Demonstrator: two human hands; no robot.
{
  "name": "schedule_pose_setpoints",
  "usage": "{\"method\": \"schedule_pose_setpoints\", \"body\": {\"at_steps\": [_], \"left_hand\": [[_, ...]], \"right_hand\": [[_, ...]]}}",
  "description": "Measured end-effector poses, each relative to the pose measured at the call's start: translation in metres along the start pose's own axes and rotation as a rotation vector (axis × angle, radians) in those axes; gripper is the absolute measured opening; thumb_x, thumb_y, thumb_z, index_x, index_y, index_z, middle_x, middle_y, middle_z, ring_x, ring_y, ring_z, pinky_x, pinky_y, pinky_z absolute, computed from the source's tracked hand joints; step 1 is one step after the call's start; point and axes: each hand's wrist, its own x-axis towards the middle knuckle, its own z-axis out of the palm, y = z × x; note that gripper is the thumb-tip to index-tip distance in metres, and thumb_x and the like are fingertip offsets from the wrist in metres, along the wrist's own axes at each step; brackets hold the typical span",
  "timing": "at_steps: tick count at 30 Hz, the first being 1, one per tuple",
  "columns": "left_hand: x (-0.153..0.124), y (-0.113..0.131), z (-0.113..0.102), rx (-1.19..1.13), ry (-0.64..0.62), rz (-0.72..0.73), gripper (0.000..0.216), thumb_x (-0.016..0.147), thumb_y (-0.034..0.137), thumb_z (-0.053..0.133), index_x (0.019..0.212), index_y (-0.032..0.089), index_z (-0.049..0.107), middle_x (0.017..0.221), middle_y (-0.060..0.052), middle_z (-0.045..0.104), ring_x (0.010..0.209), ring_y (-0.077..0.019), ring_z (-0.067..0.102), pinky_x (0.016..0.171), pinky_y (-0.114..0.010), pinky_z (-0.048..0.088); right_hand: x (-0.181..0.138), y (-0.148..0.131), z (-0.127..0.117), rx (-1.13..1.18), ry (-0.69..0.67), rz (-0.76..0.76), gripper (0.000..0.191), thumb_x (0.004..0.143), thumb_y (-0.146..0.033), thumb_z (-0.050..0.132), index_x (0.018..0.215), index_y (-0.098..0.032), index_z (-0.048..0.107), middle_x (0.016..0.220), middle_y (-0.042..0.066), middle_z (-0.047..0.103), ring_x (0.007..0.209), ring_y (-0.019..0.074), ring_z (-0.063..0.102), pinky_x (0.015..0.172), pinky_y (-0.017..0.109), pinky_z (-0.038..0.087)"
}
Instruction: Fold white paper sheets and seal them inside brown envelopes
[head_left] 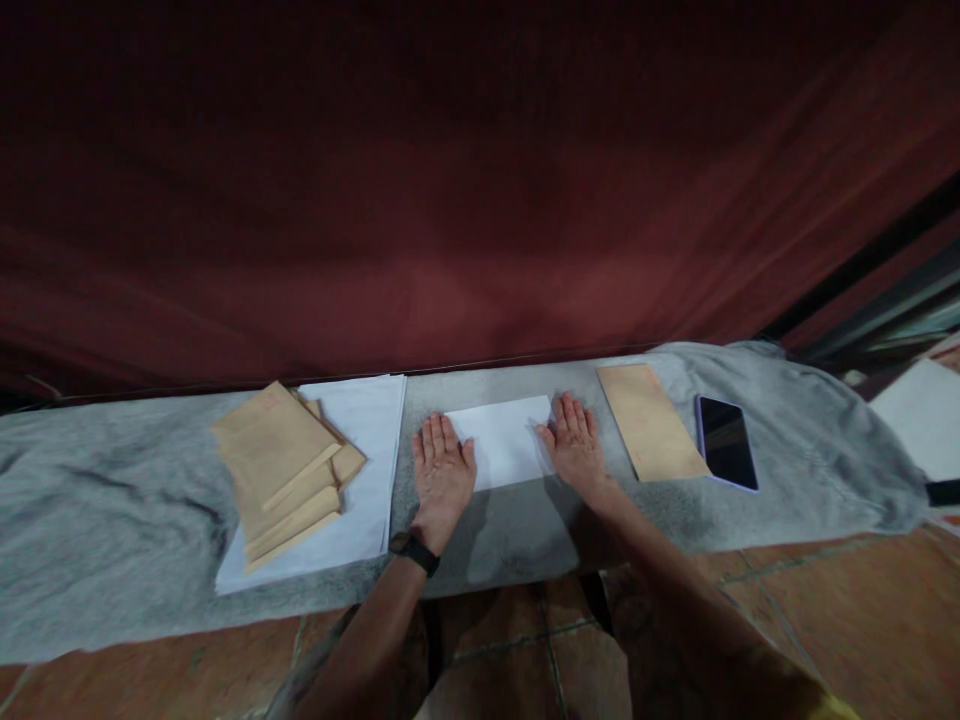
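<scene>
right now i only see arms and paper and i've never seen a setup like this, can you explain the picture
There is no machine: these are a person's bare hands, seen from a camera on their head looking forward and down. The left hand, wearing a black wristwatch, and the right hand lie flat at opposite ends of a white rectangular paper, gripping nothing. Beneath is a grey cloth. On the left, tan paper envelopes lie on large white sheets; on the right are a single tan envelope and a purple-edged, dark-screened phone.

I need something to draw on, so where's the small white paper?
In the head view, the small white paper lies slightly right of centre on the grey cloth, between the left hand and the right hand.
</scene>
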Motion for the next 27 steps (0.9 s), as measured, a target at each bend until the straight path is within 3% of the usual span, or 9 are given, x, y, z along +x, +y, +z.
{"method": "schedule_pose_setpoints", "body": {"at_steps": [5, 9, 14, 27], "left_hand": [[-0.02, 0.026, -0.006, -0.092, -0.033, 0.184, 0.062, 0.106, 0.033, 0.028, 0.161, 0.002, 0.027, 0.167, -0.024, 0.031, 0.158, -0.0318, 0.023, 0.127, -0.058, 0.027], [-0.04, 0.045, -0.002, -0.139, -0.108, 0.299, 0.063, 0.102, 0.018, 0.025, 0.165, 0.009, 0.017, 0.168, -0.017, 0.032, 0.159, -0.0263, 0.023, 0.128, -0.054, 0.027], [-0.046, 0.046, 0.0, -0.092, -0.207, 0.29, 0.063, 0.101, 0.016, 0.026, 0.164, 0.009, 0.023, 0.169, -0.016, 0.032, 0.159, -0.0265, 0.023, 0.129, -0.053, 0.027], [-0.041, 0.03, -0.008, -0.028, -0.167, 0.194, 0.062, 0.105, 0.033, 0.033, 0.159, 0.003, 0.031, 0.167, -0.021, 0.031, 0.158, -0.0286, 0.025, 0.128, -0.05, 0.028]], "right_hand": [[-0.011, -0.029, -0.013, 0.164, -0.076, -0.128, 0.062, 0.11, -0.04, 0.027, 0.162, -0.007, 0.031, 0.169, 0.018, 0.03, 0.157, 0.0299, 0.029, 0.127, 0.05, 0.027], [-0.024, -0.053, -0.016, 0.259, -0.183, -0.281, 0.059, 0.11, -0.039, 0.028, 0.163, -0.013, 0.031, 0.169, 0.012, 0.033, 0.158, 0.023, 0.027, 0.129, 0.046, 0.025], [-0.031, -0.052, -0.014, 0.194, -0.215, -0.286, 0.059, 0.11, -0.043, 0.03, 0.162, -0.014, 0.035, 0.167, 0.012, 0.037, 0.156, 0.0234, 0.03, 0.13, 0.048, 0.023], [-0.031, -0.029, -0.011, 0.075, -0.132, -0.186, 0.063, 0.11, -0.045, 0.032, 0.16, -0.007, 0.037, 0.165, 0.016, 0.039, 0.154, 0.0276, 0.036, 0.127, 0.047, 0.024]]}}
